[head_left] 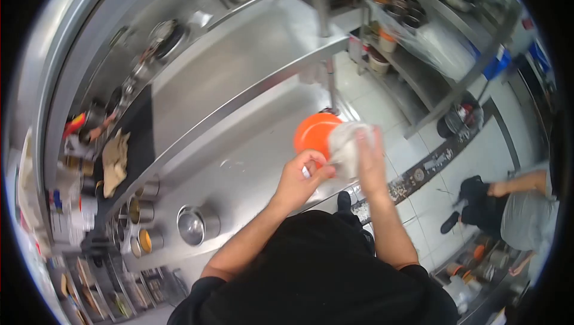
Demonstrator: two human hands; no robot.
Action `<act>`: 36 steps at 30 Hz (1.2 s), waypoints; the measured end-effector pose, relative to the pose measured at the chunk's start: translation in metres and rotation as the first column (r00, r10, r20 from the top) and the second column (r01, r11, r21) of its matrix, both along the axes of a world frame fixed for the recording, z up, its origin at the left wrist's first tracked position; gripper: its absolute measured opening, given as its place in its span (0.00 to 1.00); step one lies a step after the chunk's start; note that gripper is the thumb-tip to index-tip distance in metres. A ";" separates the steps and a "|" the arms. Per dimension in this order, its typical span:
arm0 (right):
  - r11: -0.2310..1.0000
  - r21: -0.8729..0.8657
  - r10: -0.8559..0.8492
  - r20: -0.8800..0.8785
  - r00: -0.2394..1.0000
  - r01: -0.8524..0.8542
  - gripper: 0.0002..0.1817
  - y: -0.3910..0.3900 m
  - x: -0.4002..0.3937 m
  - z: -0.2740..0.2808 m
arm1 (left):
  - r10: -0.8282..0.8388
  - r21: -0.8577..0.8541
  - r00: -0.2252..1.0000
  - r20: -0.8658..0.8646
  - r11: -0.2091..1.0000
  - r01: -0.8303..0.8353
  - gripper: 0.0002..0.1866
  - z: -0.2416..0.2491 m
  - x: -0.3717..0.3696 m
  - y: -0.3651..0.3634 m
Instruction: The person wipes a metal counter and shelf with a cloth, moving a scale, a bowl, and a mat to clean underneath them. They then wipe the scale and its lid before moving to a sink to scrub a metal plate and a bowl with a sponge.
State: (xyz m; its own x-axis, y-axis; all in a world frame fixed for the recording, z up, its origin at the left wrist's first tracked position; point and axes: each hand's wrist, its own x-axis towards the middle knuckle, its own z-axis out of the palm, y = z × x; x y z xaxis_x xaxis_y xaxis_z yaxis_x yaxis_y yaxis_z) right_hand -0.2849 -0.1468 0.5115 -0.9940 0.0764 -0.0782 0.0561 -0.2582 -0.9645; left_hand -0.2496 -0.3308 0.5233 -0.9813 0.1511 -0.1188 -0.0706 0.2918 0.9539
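Observation:
In front of my body, above the steel counter (257, 127), is a round, shiny orange dish (315, 132); its exact kind is hard to make out. My left hand (301, 180) has its fingers closed at the dish's lower edge, and a small white bit shows between them. A crumpled whitish cloth (347, 144) covers the dish's right side. Pressed on that cloth is my right hand (372, 163), closed around it and slightly blurred by motion. The cloth hides part of the dish and some of my fingertips.
A steel pot (197, 225) stands on the counter's left part, with several smaller containers beyond it. A beige cloth (115, 163) lies on the upper shelf. At right, a co-worker (526, 217) stands near a floor drain (421, 172). Steel shelving (400, 68) rises at the back right.

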 end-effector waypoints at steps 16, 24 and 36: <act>0.870 0.446 0.168 -0.671 0.722 0.212 0.30 0.092 -0.027 0.019 | 0.255 0.642 0.966 -0.033 0.746 -0.175 0.32 0.017 -0.067 0.108; 0.927 0.340 0.063 -0.557 0.828 0.158 0.37 0.079 -0.015 0.008 | 0.118 0.680 0.992 -0.035 0.731 -0.063 0.34 0.045 -0.067 0.164; 0.982 -0.001 -0.178 -0.351 0.919 0.190 0.20 0.103 -0.023 -0.016 | -0.018 0.817 0.975 -0.222 0.542 0.196 0.35 0.049 -0.082 0.183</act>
State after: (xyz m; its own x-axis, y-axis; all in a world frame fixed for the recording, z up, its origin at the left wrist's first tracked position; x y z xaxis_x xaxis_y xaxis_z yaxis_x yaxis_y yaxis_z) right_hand -0.3076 -0.0440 0.4958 -0.9261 0.2574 0.2757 -0.3302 -0.2000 -0.9225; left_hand -0.3320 -0.1474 0.5722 -0.9396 0.1990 0.2783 0.0895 -0.6424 0.7612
